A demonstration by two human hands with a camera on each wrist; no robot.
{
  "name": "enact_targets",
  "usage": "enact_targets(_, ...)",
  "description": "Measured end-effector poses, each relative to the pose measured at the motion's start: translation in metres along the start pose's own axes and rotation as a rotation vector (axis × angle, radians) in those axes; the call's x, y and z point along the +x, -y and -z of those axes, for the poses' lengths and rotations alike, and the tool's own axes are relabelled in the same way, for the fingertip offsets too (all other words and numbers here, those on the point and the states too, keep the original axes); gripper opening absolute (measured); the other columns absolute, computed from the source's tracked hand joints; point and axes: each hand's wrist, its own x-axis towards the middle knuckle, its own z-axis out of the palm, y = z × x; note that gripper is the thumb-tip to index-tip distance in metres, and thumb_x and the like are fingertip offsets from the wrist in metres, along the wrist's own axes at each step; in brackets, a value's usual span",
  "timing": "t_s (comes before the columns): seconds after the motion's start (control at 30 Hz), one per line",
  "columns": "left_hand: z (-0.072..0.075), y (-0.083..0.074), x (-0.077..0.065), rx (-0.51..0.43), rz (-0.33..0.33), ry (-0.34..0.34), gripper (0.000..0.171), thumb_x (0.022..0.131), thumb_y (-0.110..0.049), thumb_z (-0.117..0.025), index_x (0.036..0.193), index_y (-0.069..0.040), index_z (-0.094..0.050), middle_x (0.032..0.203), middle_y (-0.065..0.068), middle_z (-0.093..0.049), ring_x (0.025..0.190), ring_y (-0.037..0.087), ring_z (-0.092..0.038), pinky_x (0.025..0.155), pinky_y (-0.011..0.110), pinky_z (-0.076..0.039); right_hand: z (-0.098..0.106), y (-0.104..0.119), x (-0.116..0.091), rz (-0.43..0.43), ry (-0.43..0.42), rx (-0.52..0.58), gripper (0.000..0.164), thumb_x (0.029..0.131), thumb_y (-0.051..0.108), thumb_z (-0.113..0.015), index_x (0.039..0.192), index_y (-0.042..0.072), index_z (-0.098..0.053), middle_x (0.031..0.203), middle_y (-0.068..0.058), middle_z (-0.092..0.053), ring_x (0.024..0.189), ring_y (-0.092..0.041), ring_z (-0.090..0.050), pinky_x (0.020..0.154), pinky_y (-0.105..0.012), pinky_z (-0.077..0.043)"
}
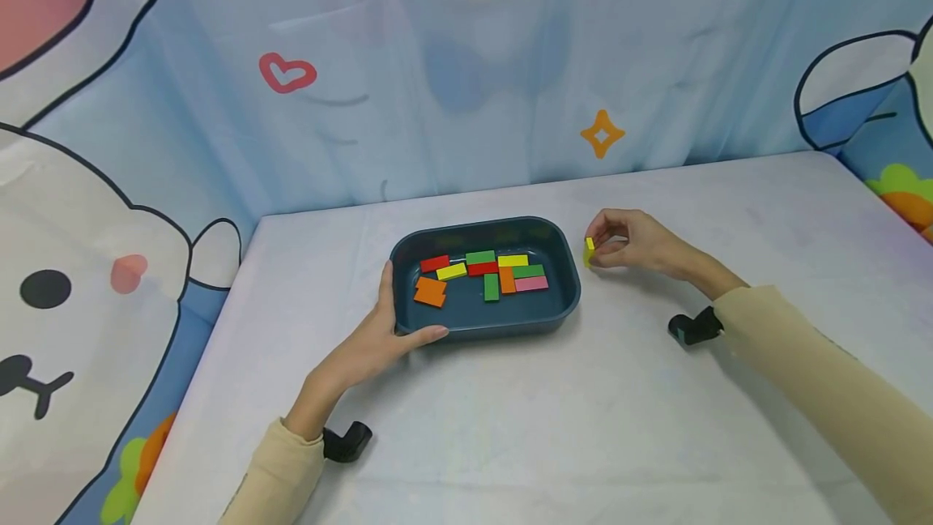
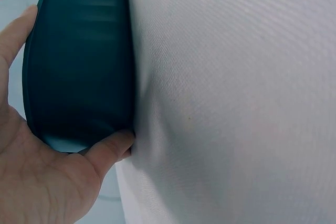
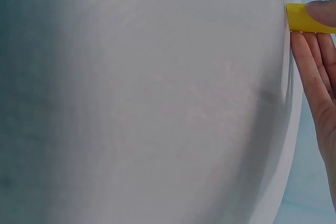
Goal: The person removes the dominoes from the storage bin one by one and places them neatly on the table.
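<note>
A dark teal tray (image 1: 503, 326) sits on the table, with several coloured blocks inside. My left hand (image 1: 370, 340) holds its near left corner, thumb along the near side and fingers at the left end. The left wrist view shows that hand (image 2: 47, 177) against the tray's wall (image 2: 79, 72). Right of the tray, my right hand (image 1: 641, 243) pinches a yellow block (image 1: 589, 252) between thumb and fingers. In the right wrist view the thumb covers part of this yellow block (image 3: 299, 18); whether it touches the table is hard to tell.
Inside the tray, orange blocks (image 1: 430, 292) lie at the left, and green, red, yellow and pink blocks (image 1: 531, 284) cluster to the right. The white-covered table (image 1: 554, 420) ends at a printed curtain (image 1: 474, 104). Black wrist mounts (image 1: 347, 442) stick out from both sleeves.
</note>
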Motion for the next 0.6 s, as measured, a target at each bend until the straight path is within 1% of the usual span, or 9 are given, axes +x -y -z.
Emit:
enact_targets(0.13, 0.0, 0.0, 0.0, -0.013, 0.0, 0.004, 0.122, 0.084, -0.052, -0.072, 0.146, -0.04, 0.031, 0.165, -0.002, 0.005, 0.152, 0.022, -0.008, 0.12, 0.055, -0.019, 0.0, 0.0, 0.0, -0.015, -0.017, -0.008, 0.037, 0.079, 0.001, -0.079, 0.11, 0.001, -0.059, 0.106, -0.012, -0.06, 0.098, -0.022, -0.058, 0.08, -0.016, -0.054)
enact_targets(0.27, -0.001, -0.001, -0.001, -0.024, 0.012, -0.003, 0.121, 0.083, -0.053, -0.073, 0.145, -0.043, 0.031, 0.165, -0.005, 0.005, 0.152, 0.02, -0.008, 0.12, 0.055, -0.019, 0.006, -0.002, -0.004, -0.008, -0.009, -0.037, 0.042, 0.078, 0.005, -0.08, 0.114, 0.002, -0.058, 0.107, -0.013, -0.06, 0.098, -0.022, -0.06, 0.082, -0.015, -0.054)
enact_targets(0.47, -0.002, -0.002, -0.001, -0.008, 0.007, -0.005, 0.123, 0.082, -0.054, -0.073, 0.146, -0.041, 0.032, 0.166, -0.001, 0.003, 0.152, 0.024, -0.011, 0.119, 0.055, -0.022, 0.02, -0.003, -0.013, 0.0, 0.012, -0.105, 0.046, 0.077, 0.007, -0.082, 0.115, 0.002, -0.058, 0.104, -0.014, -0.062, 0.094, -0.018, -0.063, 0.081, -0.014, -0.054)
enact_targets(0.6, -0.001, -0.001, 0.0, -0.006, 0.005, -0.007, 0.123, 0.083, -0.054, -0.072, 0.146, -0.04, 0.032, 0.166, 0.0, 0.003, 0.152, 0.024, -0.011, 0.119, 0.056, -0.021, 0.032, 0.008, -0.017, 0.012, 0.027, -0.131, 0.043, 0.078, 0.005, -0.081, 0.114, 0.0, -0.058, 0.105, -0.013, -0.063, 0.093, -0.016, -0.062, 0.08, -0.014, -0.054)
